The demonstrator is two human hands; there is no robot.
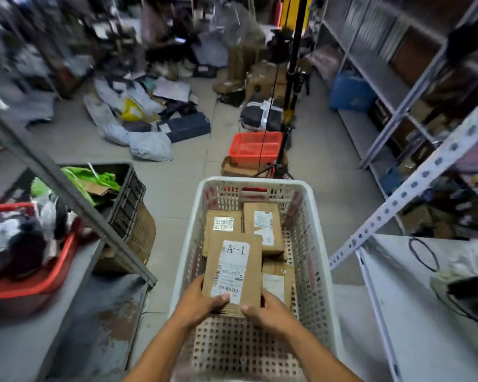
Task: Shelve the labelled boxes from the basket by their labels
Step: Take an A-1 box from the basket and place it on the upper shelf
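Red bin (25, 288) on left shelf, black crate (127, 197) beyond it. Centre: white basket (319, 244) on floor. Left hand (198, 301) and right hand (268, 312) grip the near end of the A-1 box (232, 271), thumbs on top. It lies tilted over other boxes (262, 227) inside. Metal shelving (398, 92) right.
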